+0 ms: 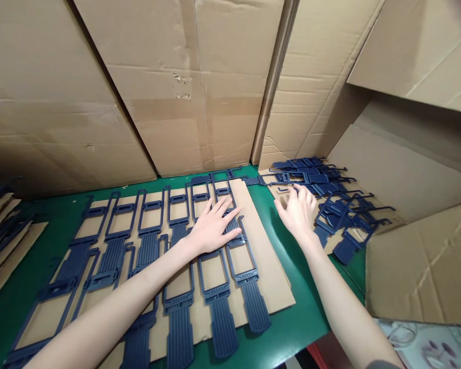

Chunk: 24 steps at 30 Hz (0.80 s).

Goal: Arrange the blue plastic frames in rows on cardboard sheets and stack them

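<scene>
My left hand (215,225) lies with fingers spread over dark blue plastic frames with ribbed tabs (255,305). These frames are laid side by side in two rows on a cardboard sheet (269,271). Over at the right, my right hand (298,211) reaches to the edge of a loose pile of similar blue parts (313,177). Its thumb stands apart from the fingers, and no part shows between them. The fingertips partly cover the pile's near edge, so I cannot tell whether they touch a part.
Tall cardboard boxes (200,92) stand along the back of the green table (292,256). At the left edge are stacked cardboard sheets (11,251) with blue parts between them. Cardboard panels (426,261) close in the right side.
</scene>
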Available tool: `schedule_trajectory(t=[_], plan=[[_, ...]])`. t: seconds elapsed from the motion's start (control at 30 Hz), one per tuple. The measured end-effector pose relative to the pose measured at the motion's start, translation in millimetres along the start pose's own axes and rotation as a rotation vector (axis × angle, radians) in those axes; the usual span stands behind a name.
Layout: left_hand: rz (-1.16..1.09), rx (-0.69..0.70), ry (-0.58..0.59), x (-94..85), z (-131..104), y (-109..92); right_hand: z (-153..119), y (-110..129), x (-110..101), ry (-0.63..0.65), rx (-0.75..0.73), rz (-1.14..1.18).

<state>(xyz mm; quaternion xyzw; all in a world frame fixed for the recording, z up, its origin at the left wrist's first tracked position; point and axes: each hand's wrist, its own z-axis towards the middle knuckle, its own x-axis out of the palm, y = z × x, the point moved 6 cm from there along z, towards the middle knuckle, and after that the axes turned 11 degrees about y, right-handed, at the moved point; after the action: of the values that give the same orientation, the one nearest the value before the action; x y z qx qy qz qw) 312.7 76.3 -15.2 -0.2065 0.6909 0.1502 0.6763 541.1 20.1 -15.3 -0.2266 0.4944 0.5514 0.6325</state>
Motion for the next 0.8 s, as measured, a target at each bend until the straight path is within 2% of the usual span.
schedule_trajectory(t=[0.1, 0.23, 0.43, 0.57, 0.67, 0.73, 0.8], plan=[[-0.003, 0.002, 0.000, 1.0, -1, 1, 0, -19, 10, 0.089, 0.089, -0.092], [0.000, 0.007, 0.003, 1.7, -3, 2, 2, -31, 17, 0.166, 0.088, -0.064], [-0.023, 0.002, -0.023, -0.5, -4, 2, 5, -32, 15, 0.106, -0.037, 0.026], [-0.023, 0.004, -0.026, -0.7, -5, 2, 8, -33, 14, 0.172, -0.022, 0.120], [-0.012, 0.007, -0.019, -0.9, -5, 1, 11, -23, 11, 0.209, -0.012, 0.152], [-0.002, 0.005, -0.011, -0.8, -5, 1, 12, -11, 1, 0.140, -0.075, 0.139], [0.000, 0.004, -0.014, -0.5, -5, 0, 8, 1, -15, -0.022, -0.170, 0.151]])
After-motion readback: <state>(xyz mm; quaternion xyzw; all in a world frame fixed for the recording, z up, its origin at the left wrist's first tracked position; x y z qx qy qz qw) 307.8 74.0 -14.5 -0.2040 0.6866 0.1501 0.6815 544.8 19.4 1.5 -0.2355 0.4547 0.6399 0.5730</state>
